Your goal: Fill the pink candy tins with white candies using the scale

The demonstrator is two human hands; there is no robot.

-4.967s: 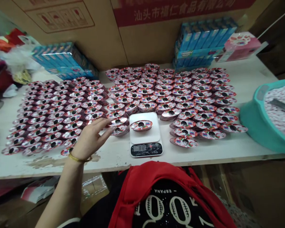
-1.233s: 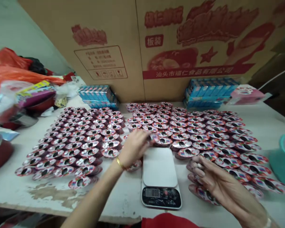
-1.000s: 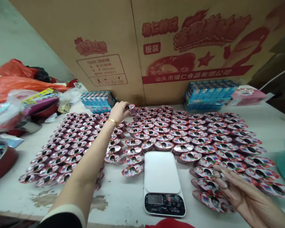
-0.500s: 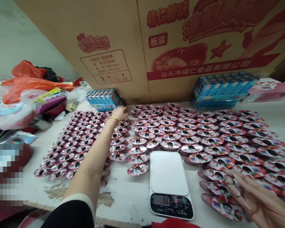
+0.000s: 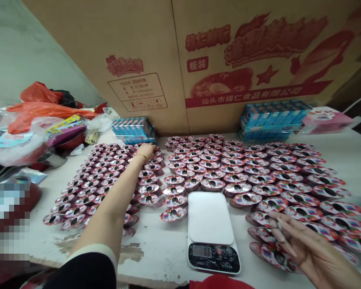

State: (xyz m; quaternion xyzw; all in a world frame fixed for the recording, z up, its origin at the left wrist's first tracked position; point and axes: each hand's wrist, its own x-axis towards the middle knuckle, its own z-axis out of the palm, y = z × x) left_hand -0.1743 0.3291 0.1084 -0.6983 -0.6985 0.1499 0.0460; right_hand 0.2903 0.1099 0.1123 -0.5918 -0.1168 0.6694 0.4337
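Rows of red-and-white printed packs [image 5: 212, 184] with pointed-oval tops stand on the table, a dark round opening in the middle of each top. My left hand [image 5: 147, 150], a yellow band at its wrist, reaches to the back of the left group of packs. Its fingers are curled down at the pack tops; whatever they hold is hidden. Low over the front packs on the right is my right hand [image 5: 301, 241], palm turned up and fingers bent together around something small I cannot make out. Between the groups lies a white kitchen scale [image 5: 210, 218] with nothing on its plate.
A large printed cardboard box [image 5: 180, 116] stands along the back. Before it are blue packaged stacks [image 5: 132, 126] at left and more blue boxes [image 5: 267, 120] at right, beside a pink box [image 5: 325, 119]. Plastic bags [image 5: 48, 108] crowd the left side.
My left hand has moved slightly left and lower, onto the back packs. My right hand keeps its curled pose over the front right packs. The camera view has shifted a little.
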